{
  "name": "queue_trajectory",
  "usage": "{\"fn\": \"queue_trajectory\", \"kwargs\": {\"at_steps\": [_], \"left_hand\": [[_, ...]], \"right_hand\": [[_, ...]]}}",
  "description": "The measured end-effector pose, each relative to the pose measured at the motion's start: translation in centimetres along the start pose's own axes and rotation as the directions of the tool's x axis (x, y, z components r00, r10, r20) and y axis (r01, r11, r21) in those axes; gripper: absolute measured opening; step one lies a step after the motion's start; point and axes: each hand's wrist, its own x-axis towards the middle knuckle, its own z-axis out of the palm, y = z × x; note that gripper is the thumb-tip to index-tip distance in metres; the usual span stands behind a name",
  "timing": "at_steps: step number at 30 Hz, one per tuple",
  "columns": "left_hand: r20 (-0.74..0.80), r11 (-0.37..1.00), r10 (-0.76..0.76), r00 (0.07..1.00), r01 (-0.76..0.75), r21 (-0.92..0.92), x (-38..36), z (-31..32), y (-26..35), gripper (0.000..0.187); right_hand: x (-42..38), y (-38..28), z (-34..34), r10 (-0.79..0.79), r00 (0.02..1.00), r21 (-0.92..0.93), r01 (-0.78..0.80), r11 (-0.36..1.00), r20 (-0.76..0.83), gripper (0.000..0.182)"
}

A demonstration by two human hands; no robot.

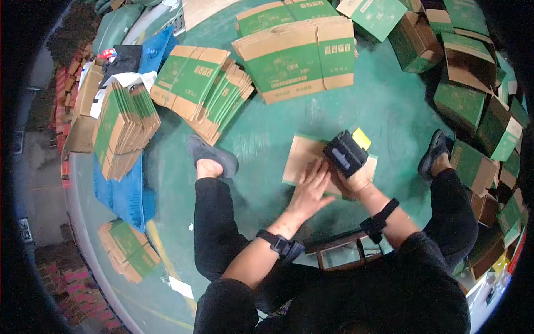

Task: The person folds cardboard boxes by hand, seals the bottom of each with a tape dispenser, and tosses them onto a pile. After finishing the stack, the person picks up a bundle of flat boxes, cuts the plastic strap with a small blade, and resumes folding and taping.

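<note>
A flat brown cardboard carton [298, 151] with green edges lies on the green floor between my feet. My left hand [310, 192] rests flat on it, fingers stretched out and thumb apart. Close beside those fingers, my right hand [356, 181] is wrapped round a black boxy tape dispenser [346, 153] with a bright yellow piece at its far end. The dispenser sits over the upper right part of the carton. Its underside and most of my right fingers are hidden.
Folded green-and-brown cartons stand in stacks ahead [295, 61], ahead-left [206, 83] and left [125, 128]. Opened boxes [467, 106] pile up on the right. A smaller carton bundle [129, 250] lies at lower left. My feet flank the work, by a left shoe [217, 156] and right shoe [434, 153].
</note>
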Motion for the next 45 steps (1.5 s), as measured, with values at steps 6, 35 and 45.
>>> {"fn": "queue_trajectory", "kwargs": {"at_steps": [6,35,45], "left_hand": [[0.161,0.986,-0.009,0.987,0.035,-0.165,-1.4,-0.5,0.5,0.074],[-0.013,0.951,-0.155,0.988,0.145,-0.274,-1.4,-0.1,1.6,0.055],[0.246,0.665,-0.746,0.619,0.711,0.228,7.7,0.9,-0.5,0.057]], "right_hand": [[7.3,-0.5,-5.6,-0.32,0.87,0.156,0.281,0.947,0.375,0.057],[-6.3,5.9,-16.8,0.217,0.653,0.259,-0.552,0.793,0.726,0.038],[-10.8,14.6,-11.7,0.149,0.746,0.334,-0.455,0.825,0.648,0.033]]}}
